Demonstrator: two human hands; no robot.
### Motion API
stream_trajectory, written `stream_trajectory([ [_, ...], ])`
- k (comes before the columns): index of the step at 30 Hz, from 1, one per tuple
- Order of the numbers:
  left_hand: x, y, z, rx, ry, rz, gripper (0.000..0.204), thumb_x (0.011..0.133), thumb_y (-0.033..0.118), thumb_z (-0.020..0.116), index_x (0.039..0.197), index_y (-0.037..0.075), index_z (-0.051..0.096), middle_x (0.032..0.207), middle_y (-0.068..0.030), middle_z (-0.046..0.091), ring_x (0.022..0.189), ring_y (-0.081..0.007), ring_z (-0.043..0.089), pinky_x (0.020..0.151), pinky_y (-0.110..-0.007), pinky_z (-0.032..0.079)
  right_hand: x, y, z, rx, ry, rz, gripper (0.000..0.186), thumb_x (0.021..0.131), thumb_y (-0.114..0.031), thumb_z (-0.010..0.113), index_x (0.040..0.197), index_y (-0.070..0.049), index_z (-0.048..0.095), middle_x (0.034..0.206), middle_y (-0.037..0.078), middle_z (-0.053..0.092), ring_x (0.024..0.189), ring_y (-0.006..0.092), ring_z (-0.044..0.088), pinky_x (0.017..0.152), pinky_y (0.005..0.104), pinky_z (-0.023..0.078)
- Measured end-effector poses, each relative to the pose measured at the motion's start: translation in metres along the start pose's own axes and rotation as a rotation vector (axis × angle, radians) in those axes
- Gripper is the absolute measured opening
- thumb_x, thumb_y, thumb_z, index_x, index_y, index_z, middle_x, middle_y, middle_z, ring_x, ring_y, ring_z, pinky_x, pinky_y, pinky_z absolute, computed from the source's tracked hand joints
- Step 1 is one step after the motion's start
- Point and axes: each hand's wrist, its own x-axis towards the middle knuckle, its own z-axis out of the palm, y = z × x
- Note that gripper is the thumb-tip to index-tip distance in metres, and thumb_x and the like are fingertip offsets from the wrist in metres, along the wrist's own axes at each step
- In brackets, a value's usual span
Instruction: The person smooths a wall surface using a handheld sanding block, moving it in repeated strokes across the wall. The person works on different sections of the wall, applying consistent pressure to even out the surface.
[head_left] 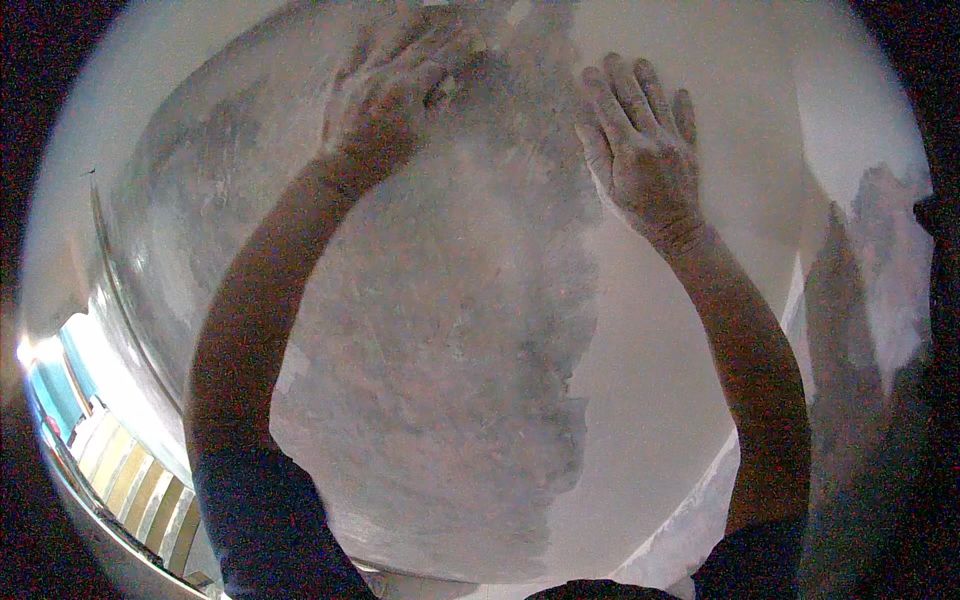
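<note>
A large plastered surface [440,350] fills the view, with a broad mottled grey area in its middle and smooth pale plaster on the right. My left hand [385,105] is raised to the upper part of the grey area, back toward me, its fingers bent and pressed close to the surface. The fingers are dusty and blurred; what lies under them, if anything, is hidden. My right hand [650,160] rests flat at the border between the grey area and the pale plaster. Its fingers are stretched and spread, pale with dust, and it holds nothing.
At the lower left, bright light falls on a row of pale slats [140,490] beside a blue panel [60,390]. The right side has a corner with a rough, patchy wall [885,270] and a dark shadow on it. Dark sleeves cover my upper arms.
</note>
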Motion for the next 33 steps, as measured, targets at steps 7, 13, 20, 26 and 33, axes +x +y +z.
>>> stream_trajectory([
  [7,0.043,-0.027,0.025,0.007,0.078,-0.393,0.038,0.099,0.028,0.063,0.135,0.019,0.065,0.144,-0.0108,0.060,0.137,-0.0375,0.049,0.117,-0.056,0.035,-0.003,-0.001,-0.001,0.038,-0.010,0.009,0.053,0.099,-0.031,0.063,0.149,-0.017,0.052,0.155,0.012,0.049,0.143,0.0382,0.046,0.111,0.0653,0.035],
  [13,-0.004,0.016,0.023,0.034,0.033,0.025,0.038,0.103,0.031,0.057,0.139,0.022,0.064,0.148,-0.0072,0.058,0.140,-0.0333,0.048,0.119,-0.047,0.036,-0.009,0.005,-0.005,0.002,-0.051,0.006,0.053,0.098,-0.028,0.064,0.148,-0.014,0.053,0.156,0.013,0.048,0.144,0.0381,0.044,0.113,0.0633,0.034],
  [20,0.032,-0.044,0.041,-0.033,0.078,-0.338,0.042,0.102,0.034,0.057,0.141,0.016,0.061,0.147,-0.0108,0.057,0.140,-0.0371,0.046,0.118,-0.053,0.033,-0.015,-0.008,0.003,-0.022,-0.157,0.019,0.055,0.100,-0.029,0.062,0.152,-0.015,0.050,0.161,0.013,0.043,0.148,0.0369,0.039,0.115,0.0638,0.031],
  [26,-0.024,-0.008,0.037,-0.049,0.008,0.044,0.042,0.102,0.033,0.057,0.141,0.015,0.060,0.147,-0.0111,0.056,0.140,-0.0365,0.047,0.118,-0.052,0.033,-0.018,-0.012,0.007,-0.011,-0.157,0.000,0.055,0.102,-0.032,0.057,0.153,-0.014,0.048,0.161,0.013,0.043,0.148,0.0377,0.040,0.115,0.0645,0.030],
  [33,0.034,-0.055,0.050,-0.027,0.112,-0.326,0.042,0.102,0.031,0.056,0.141,0.015,0.060,0.148,-0.0114,0.056,0.140,-0.0357,0.047,0.118,-0.050,0.034,-0.031,-0.010,0.012,-0.012,-0.153,0.007,0.055,0.101,-0.031,0.060,0.152,-0.013,0.048,0.161,0.014,0.043,0.147,0.0386,0.040,0.115,0.0638,0.030],
])
